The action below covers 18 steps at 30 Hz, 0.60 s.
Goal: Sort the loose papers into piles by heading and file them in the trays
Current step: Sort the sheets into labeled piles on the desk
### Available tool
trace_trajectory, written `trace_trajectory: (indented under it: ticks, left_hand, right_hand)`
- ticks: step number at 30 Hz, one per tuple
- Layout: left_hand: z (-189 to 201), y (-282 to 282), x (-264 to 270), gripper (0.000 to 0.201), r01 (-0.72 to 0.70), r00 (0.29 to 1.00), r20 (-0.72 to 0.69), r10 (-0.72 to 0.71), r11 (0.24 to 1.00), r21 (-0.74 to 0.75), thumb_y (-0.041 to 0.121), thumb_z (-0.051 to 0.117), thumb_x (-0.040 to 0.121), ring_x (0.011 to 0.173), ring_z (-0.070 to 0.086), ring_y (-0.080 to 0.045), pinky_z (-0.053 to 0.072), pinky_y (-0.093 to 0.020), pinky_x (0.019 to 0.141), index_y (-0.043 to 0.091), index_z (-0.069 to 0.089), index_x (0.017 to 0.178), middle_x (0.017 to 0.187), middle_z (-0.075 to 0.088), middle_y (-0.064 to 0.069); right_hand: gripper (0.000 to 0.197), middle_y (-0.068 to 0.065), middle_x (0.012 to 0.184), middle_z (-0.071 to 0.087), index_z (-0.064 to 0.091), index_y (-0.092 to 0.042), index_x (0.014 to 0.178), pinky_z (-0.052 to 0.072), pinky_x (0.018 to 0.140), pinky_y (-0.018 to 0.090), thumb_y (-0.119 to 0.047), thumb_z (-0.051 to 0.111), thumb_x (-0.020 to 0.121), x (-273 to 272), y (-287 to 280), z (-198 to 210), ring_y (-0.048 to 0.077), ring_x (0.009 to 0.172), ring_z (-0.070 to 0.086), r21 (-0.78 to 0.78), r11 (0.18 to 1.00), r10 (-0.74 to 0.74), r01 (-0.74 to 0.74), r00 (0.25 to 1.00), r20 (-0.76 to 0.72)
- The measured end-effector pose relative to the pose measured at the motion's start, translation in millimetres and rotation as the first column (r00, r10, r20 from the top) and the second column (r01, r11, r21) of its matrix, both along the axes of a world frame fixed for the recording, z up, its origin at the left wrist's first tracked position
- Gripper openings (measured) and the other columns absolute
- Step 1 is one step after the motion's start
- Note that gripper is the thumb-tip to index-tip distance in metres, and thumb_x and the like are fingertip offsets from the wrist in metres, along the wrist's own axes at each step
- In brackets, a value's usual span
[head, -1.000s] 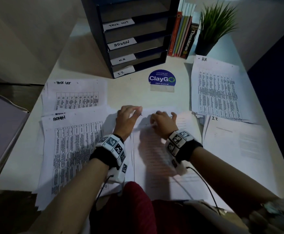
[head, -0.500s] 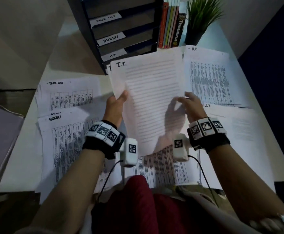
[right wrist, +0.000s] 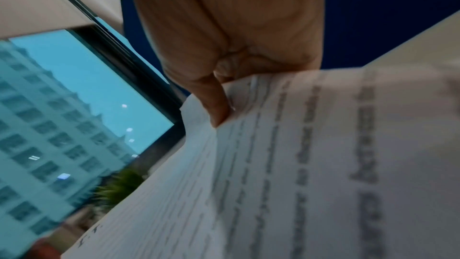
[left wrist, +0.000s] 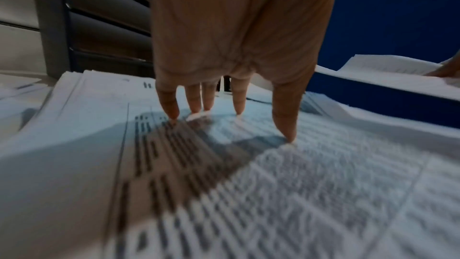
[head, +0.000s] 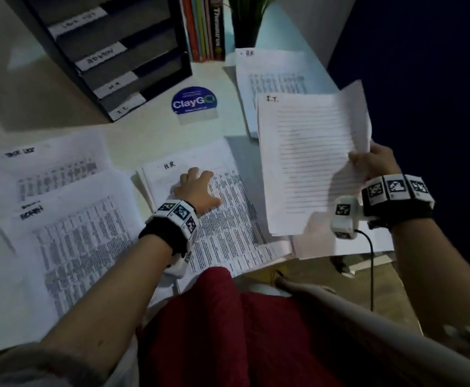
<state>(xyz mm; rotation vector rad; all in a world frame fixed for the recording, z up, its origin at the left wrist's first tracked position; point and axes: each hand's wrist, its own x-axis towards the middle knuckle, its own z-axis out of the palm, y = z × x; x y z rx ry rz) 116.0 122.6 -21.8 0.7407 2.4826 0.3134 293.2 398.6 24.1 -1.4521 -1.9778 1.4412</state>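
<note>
My right hand point(head: 367, 160) point(right wrist: 219, 105) pinches the right edge of a lined sheet headed I.T. point(head: 309, 163) point(right wrist: 311, 164) and holds it in the air over the right side of the desk. My left hand point(head: 197, 188) point(left wrist: 231, 113) lies spread with straight fingers on the middle stack, whose top sheet is headed H.R. point(head: 228, 213) point(left wrist: 273, 184); the fingertips touch the paper. An ADMIN pile point(head: 74, 241) and a TASK LIST pile point(head: 46, 166) lie at the left. Another H.R. pile point(head: 272, 76) lies at the back right.
A black tray rack point(head: 111, 51) with labelled slots stands at the back left. Books point(head: 205, 29) and a potted plant point(head: 245, 20) stand behind. A blue ClayGo sticker point(head: 194, 101) is on the desk. Red trousers point(head: 228, 331) sit at the desk's front edge.
My left hand let go of the I.T. sheet and came down onto the H.R. stack. My right hand carried the sheet to the right.
</note>
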Motion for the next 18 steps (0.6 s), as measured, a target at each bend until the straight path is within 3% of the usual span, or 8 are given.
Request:
trace_trajectory:
  ticks: [4,6,9,11,12,14,16,18]
  left_hand:
    - [-13.4,-8.8,1.1,0.075,0.016,0.999,-0.051,-0.015,1.000,0.027,0.041,0.066,0.080,0.141,0.011,-0.025,0.020,-0.045,0.112,0.027,0.028,0.142,0.154,0.012,-0.004]
    - [-14.4,-12.5,-2.7,0.077,-0.008,0.998,-0.065,0.010,0.999,0.035,0.044,0.067,0.078,0.140,0.011,-0.025,0.019,-0.045,0.112,0.027,0.028,0.142,0.153,0.013,-0.003]
    - [-13.1,-18.1,-12.6,0.083,-0.082,0.992,-0.090,0.084,0.996,0.020,0.045,0.069,0.076,0.140,0.010,-0.026,0.018,-0.044,0.113,0.021,0.025,0.143,0.154,0.010,-0.005]
    - [-11.8,-23.0,-20.0,0.091,-0.174,0.980,-0.097,0.176,0.984,0.026,0.044,0.070,0.075,0.140,0.009,-0.027,0.019,-0.043,0.112,0.016,0.020,0.145,0.153,0.008,-0.007]
    - [-10.7,-25.8,-23.4,0.095,-0.223,0.970,-0.097,0.225,0.974,0.033,0.044,0.071,0.074,0.140,0.009,-0.027,0.020,-0.044,0.112,0.013,0.017,0.145,0.152,0.008,-0.008]
    - [-8.5,-30.5,-29.6,0.101,-0.313,0.945,-0.084,0.316,0.948,0.050,0.044,0.073,0.072,0.138,0.010,-0.028,0.022,-0.044,0.110,0.009,0.012,0.145,0.149,0.010,-0.010]
    - [-7.0,-34.0,-35.8,0.105,-0.391,0.917,-0.063,0.395,0.918,0.067,0.043,0.075,0.071,0.134,0.015,-0.030,0.028,-0.045,0.107,0.005,0.011,0.144,0.144,0.015,-0.013]
    - [-6.6,-37.0,-41.3,0.104,-0.437,0.896,-0.057,0.440,0.897,0.062,0.043,0.077,0.069,0.131,0.019,-0.032,0.031,-0.047,0.104,0.003,0.014,0.141,0.140,0.018,-0.014]
  right_hand:
    - [0.032,0.018,0.093,0.059,0.059,0.007,0.112,0.041,0.074,0.033,-0.007,0.058,0.083,31.4,10.8,-14.3,0.025,0.084,0.054,0.016,1.000,-0.009,0.006,0.974,0.228]
    - [0.034,0.023,0.106,0.059,0.055,0.007,0.116,0.039,0.075,0.032,-0.005,0.058,0.084,36.3,11.9,-22.9,0.026,0.089,0.053,0.054,0.998,-0.035,0.017,0.936,0.351]
    - [0.047,0.023,0.134,0.041,0.041,0.000,0.128,0.035,0.096,0.043,-0.002,0.055,0.083,24.0,5.6,-31.0,0.036,0.119,0.043,0.289,0.952,-0.240,0.105,0.842,0.483]
    - [0.049,0.021,0.138,0.032,0.038,-0.006,0.128,0.027,0.101,0.047,0.000,0.053,0.082,4.4,-6.5,-26.4,0.034,0.127,0.031,0.429,0.890,-0.359,0.154,0.817,0.451]
    - [0.049,0.019,0.138,0.031,0.039,-0.008,0.129,0.025,0.101,0.047,0.000,0.052,0.083,-7.6,-15.1,-22.7,0.033,0.128,0.029,0.454,0.881,-0.346,0.131,0.834,0.430]
    - [0.051,0.016,0.138,0.030,0.039,-0.012,0.129,0.026,0.101,0.045,0.000,0.052,0.082,-33.7,-39.2,-18.8,0.032,0.127,0.029,0.472,0.881,-0.179,-0.043,0.891,0.416]
    - [0.048,0.015,0.136,0.033,0.040,-0.012,0.129,0.030,0.101,0.046,-0.003,0.054,0.083,-62.7,-70.2,-21.2,0.032,0.125,0.033,0.445,0.856,0.092,-0.263,0.924,0.370]
    - [0.044,0.015,0.132,0.039,0.043,-0.010,0.126,0.035,0.101,0.048,-0.008,0.057,0.084,-89.6,-104.9,-27.2,0.030,0.120,0.040,0.371,0.783,0.394,-0.499,0.860,0.325]
